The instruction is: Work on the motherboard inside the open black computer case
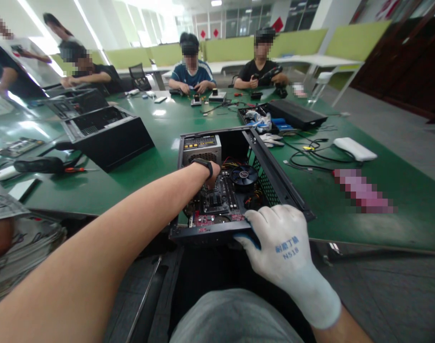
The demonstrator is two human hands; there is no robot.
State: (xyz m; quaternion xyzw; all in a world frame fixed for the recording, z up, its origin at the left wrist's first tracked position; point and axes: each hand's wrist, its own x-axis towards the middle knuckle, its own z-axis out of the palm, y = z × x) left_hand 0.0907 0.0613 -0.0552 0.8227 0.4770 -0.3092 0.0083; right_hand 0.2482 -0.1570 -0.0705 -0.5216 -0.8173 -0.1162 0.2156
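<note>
An open black computer case (pixel 281 183) lies on the green table near its front edge. My left hand (pixel 213 174), bare with a dark wristband, reaches inside it over the motherboard (pixel 222 193), just below the power supply (pixel 202 148); its fingers are mostly hidden. A black fan (pixel 244 175) sits right of that hand. On my right hand (pixel 280 236) is a white glove with blue print. Its fingers are wrapped over the near edge of the case, with the thumb below. A red circuit board (pixel 206 219) lies along the near side inside the case.
Another black case (pixel 112 136) stands at the left on the green table (pixel 392 219). A tool box (pixel 292 113), gloves (pixel 271 139), cables (pixel 306 155) and a white power bank (pixel 355 149) lie to the right. Several people sit or stand beyond.
</note>
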